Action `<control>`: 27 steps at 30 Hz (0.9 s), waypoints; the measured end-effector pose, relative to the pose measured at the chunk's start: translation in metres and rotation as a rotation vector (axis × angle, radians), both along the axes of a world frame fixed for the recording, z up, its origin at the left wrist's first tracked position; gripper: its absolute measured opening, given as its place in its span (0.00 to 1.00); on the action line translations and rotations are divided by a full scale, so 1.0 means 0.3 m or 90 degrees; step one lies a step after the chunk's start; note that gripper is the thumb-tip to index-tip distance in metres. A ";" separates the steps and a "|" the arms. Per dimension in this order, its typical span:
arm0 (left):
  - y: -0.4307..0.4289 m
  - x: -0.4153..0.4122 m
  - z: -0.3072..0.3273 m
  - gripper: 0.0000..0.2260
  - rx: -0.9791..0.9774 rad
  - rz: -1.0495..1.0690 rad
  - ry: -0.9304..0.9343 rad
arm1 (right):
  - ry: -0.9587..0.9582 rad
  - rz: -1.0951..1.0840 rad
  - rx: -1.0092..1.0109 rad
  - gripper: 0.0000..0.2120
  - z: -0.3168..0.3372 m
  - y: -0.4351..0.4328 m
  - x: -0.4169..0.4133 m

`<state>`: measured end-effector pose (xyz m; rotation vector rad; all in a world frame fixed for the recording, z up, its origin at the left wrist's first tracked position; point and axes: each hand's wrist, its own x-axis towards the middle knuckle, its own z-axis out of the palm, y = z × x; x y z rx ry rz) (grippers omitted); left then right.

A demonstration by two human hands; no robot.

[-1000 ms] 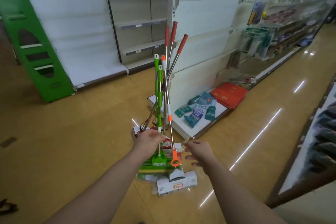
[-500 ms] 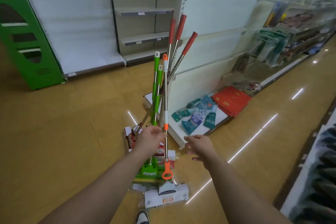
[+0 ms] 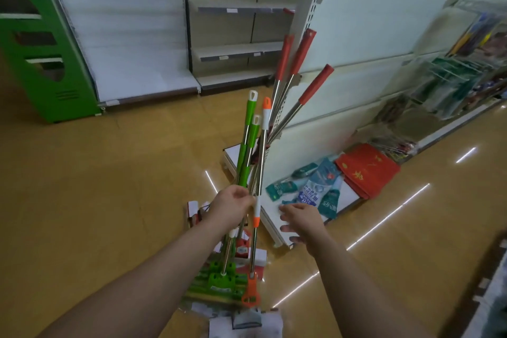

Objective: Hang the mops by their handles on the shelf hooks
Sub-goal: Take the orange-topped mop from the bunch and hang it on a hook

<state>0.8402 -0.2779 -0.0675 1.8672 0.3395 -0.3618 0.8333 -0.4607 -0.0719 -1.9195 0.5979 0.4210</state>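
Observation:
My left hand (image 3: 231,206) is closed around a bundle of several mops, gripping their metal shafts at mid-length. Two have green handles (image 3: 247,140), one has a white and orange handle (image 3: 265,115), and three have red grips (image 3: 300,56) fanning up to the right. Their heads, green (image 3: 219,282) and white (image 3: 247,324), hang low near the floor. My right hand (image 3: 300,221) hovers open just right of the bundle, fingers spread, touching nothing. A white gondola end panel (image 3: 356,35) stands behind the red grips. No hooks are clearly visible.
Teal and blue packets (image 3: 310,189) and a red folded stack (image 3: 367,170) lie on the low base shelf (image 3: 274,233). A green cabinet (image 3: 41,49) stands at left, empty shelving (image 3: 236,49) at the back, and stocked racks (image 3: 452,85) at right. The wooden floor is glossy.
The view has moved closer to the white end shelf. The mop bundle has lifted slightly in my left hand, and my right hand has stayed open beside it.

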 end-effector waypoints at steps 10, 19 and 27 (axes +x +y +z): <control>-0.159 0.329 -0.061 0.14 0.007 0.097 0.034 | 0.005 0.070 0.019 0.08 -0.104 -0.123 0.428; -0.413 0.596 -0.147 0.16 0.049 0.249 0.095 | 0.055 0.227 0.058 0.14 -0.200 -0.289 0.836; -0.499 0.759 -0.251 0.17 0.061 0.332 0.135 | 0.080 0.315 0.057 0.11 -0.298 -0.276 1.047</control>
